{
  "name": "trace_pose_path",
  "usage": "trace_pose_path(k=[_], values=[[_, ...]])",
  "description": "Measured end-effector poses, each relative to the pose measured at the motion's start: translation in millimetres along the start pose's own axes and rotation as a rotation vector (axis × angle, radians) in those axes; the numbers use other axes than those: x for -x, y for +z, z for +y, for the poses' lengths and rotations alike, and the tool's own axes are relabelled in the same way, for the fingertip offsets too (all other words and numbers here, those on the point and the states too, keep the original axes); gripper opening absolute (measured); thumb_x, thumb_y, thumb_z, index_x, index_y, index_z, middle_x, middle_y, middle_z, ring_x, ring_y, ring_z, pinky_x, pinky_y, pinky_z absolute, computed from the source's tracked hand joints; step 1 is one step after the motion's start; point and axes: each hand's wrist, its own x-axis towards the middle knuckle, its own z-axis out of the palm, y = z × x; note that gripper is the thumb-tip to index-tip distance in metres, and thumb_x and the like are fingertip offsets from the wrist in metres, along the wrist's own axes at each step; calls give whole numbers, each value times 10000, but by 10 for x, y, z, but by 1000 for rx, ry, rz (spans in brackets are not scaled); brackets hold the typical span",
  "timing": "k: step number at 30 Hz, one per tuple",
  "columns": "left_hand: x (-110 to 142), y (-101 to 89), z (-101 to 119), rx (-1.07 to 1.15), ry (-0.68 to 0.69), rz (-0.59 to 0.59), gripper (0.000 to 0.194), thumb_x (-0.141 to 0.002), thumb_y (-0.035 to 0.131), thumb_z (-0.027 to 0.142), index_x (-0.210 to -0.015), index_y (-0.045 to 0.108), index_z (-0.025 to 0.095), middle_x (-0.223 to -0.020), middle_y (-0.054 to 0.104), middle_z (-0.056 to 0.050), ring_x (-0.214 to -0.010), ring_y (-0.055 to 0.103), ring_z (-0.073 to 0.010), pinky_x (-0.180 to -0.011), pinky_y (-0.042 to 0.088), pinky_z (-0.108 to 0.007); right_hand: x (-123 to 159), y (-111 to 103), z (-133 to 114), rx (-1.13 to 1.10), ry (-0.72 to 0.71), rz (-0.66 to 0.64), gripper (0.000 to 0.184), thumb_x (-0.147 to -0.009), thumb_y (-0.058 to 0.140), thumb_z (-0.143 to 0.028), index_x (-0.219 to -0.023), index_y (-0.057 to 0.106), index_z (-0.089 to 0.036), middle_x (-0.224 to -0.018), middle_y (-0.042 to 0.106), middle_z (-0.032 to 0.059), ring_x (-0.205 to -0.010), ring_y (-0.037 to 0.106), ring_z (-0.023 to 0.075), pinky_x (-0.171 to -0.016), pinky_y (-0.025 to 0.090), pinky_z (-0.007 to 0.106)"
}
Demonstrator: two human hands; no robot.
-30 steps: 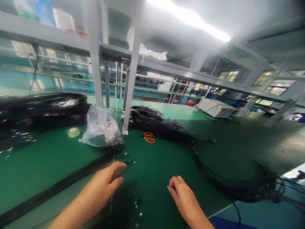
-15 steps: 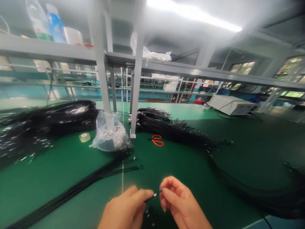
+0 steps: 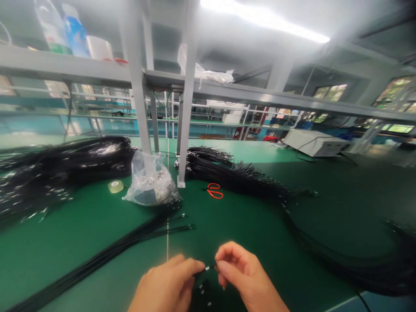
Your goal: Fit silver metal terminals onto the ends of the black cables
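A thin black cable with a small whitish piece near its end spans the gap between my hands. My left hand is closed, thumb and forefinger on the cable just left of the whitish piece. Thumb and fingertips of my right hand pinch the cable's thin right end. Below, between the hands, several small whitish bits show against a dark patch; what they belong to is unclear. A long black cable bundle lies to the left, its tips pointing towards the hands.
Ahead stand a clear plastic bag of small metallic parts and a tape roll. Red-handled scissors lie before a black cable heap. More cables fill the left; others curve right. A metal post rises mid-table.
Both hands have shifted slightly left with the cable. The whitish piece now shows a little farther from the right fingertips, with more thin black end exposed.
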Motion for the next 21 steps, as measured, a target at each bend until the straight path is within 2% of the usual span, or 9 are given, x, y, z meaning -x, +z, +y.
trace_pose_path(k=[2, 4, 8, 12, 14, 18, 21], values=[[4, -29, 40, -67, -33, -1, 408, -837, 381, 174, -1102, 628, 362, -901, 676, -23, -730, 662, -189, -639, 471, -238, 14, 12, -27, 151, -28, 45, 132, -758, 645, -285, -729, 586, -170, -614, 521, -36, -603, 486, 117, -603, 387, 238], [-1, -53, 72, -97, -38, -15, 391, -841, 376, 183, -1078, 632, 357, -914, 683, -26, -781, 674, -209, -653, 474, -249, 16, 36, -13, 190, -29, 45, 121, -744, 640, -270, -703, 584, -171, -606, 520, -37, -596, 487, 115, -590, 382, 232], [-16, -62, 74, 1, -21, -44, 323, -817, 429, 179, -1028, 626, 323, -906, 709, -2, -812, 666, -198, -683, 461, -230, -54, 119, 161, 4, 40, -80, 194, -678, 681, -325, -703, 570, -168, -540, 525, -48, -489, 484, 96, -518, 381, 225], [-4, -58, 34, 141, -53, -21, 441, -790, 449, 133, -1218, 479, 235, -864, 704, -4, -737, 641, -169, -672, 440, -218, -135, 208, 315, -50, 62, -100, 302, -627, 731, -408, -700, 558, -171, -494, 520, -58, -436, 475, 88, -476, 365, 221], [5, -71, 16, 182, -36, -22, 467, -791, 440, 112, -1248, 448, 208, -863, 697, -8, -738, 629, -161, -683, 431, -216, -135, 233, 308, -76, 48, -89, 299, -625, 740, -401, -695, 564, -169, -513, 534, -54, -439, 482, 85, -472, 361, 217], [-9, -94, -30, 332, 3, -57, 425, -761, 466, 92, -1175, 496, 182, -776, 686, 13, -698, 607, -141, -646, 417, -196, -69, 253, 192, -208, 113, -111, 200, -644, 730, -284, -701, 586, -158, -561, 564, -38, -476, 493, 81, -496, 359, 206], [-42, -66, -69, 420, -15, -69, 387, -734, 480, 88, -1108, 525, 176, -710, 661, 35, -613, 573, -122, -573, 404, -183, -41, 283, 150, -107, 101, -67, 157, -670, 693, -270, -713, 604, -148, -567, 593, -13, -494, 508, 94, -511, 368, 216]])
